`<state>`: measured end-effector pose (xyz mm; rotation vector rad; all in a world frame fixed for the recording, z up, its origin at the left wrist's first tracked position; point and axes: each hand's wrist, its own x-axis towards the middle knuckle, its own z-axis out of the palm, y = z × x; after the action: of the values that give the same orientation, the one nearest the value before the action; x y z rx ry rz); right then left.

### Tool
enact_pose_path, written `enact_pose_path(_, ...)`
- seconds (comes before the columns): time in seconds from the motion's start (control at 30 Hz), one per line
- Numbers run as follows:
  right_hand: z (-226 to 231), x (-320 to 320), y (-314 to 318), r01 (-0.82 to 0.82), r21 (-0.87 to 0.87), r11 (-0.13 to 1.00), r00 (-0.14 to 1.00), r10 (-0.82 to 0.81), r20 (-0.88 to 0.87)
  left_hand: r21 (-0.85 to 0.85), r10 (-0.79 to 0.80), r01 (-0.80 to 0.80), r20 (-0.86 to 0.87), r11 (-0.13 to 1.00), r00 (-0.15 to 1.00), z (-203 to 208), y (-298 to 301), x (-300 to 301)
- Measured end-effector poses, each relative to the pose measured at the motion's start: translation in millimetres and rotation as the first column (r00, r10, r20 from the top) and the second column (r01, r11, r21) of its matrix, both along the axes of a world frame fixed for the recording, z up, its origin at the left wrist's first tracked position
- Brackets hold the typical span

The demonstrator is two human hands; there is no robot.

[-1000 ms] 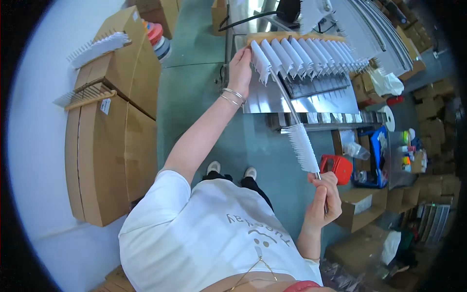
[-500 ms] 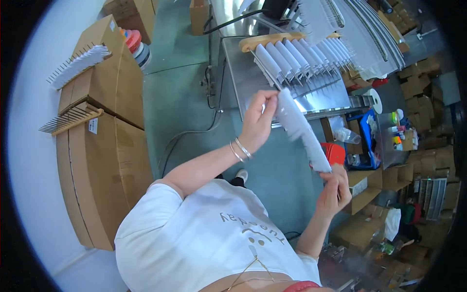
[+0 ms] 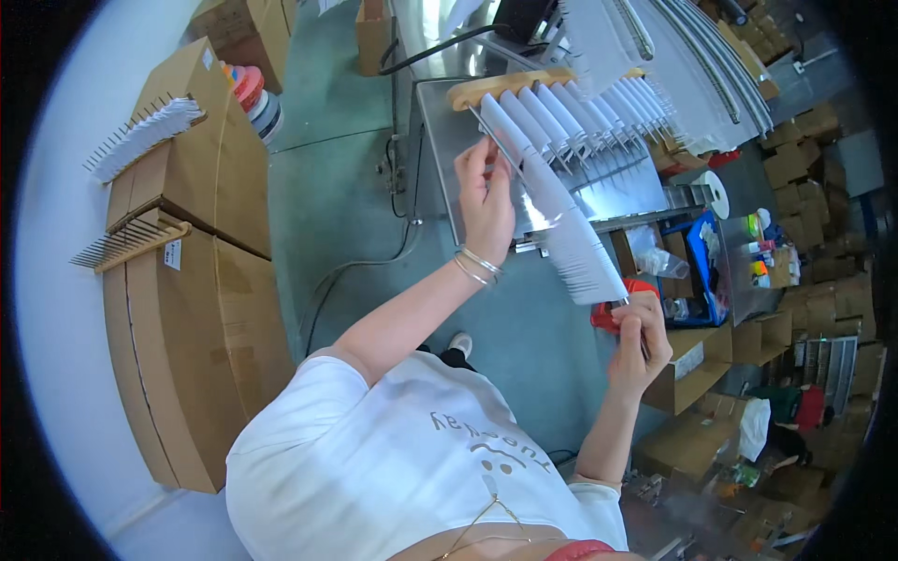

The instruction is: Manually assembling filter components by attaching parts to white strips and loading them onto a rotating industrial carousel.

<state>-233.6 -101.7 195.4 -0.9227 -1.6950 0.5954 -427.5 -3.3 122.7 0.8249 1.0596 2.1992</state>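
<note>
A long bundle of thin white slips point(image 3: 571, 234), fanned along its near edge, lies slantwise between my hands. My right hand point(image 3: 644, 338) is closed around a thin metal rod at the bundle's near end. The far end lines up with the first metal pin of a wooden rack point(image 3: 465, 97). My left hand point(image 3: 486, 196) is closed beside that pin, its fingertips against the pin and the bundle's edge; exactly what they pinch is hidden. Similar white bundles point(image 3: 568, 110) hang on the rack's other pins.
The rack stands on a metal table point(image 3: 440, 140). Large cartons point(image 3: 201, 355) stack up on the left, with pinned wooden racks point(image 3: 145, 248) on them. A red container point(image 3: 608, 316) and a blue bin point(image 3: 706, 266) are by my right hand. A person point(image 3: 809, 409) is far right.
The bundle has moved up to the rack's first pin and now overlaps it. My left hand has slid from the bundle's far end to beside the pin. My right hand has risen slightly.
</note>
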Motion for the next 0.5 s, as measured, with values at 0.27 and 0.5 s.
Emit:
enact_pose_path(0.27,-0.5,2.1,-9.8,0.013,-0.051,0.999,0.998,-0.017,-0.067,0.008,-0.120,0.121,0.143,0.993,0.982,1.2,7.9,1.6)
enact_pose_path(0.5,3.6,30.0,-33.6,0.037,-0.100,0.994,0.984,-0.053,-0.172,-0.015,-0.338,0.352,0.248,0.936,0.908,17.2,-23.6,9.5)
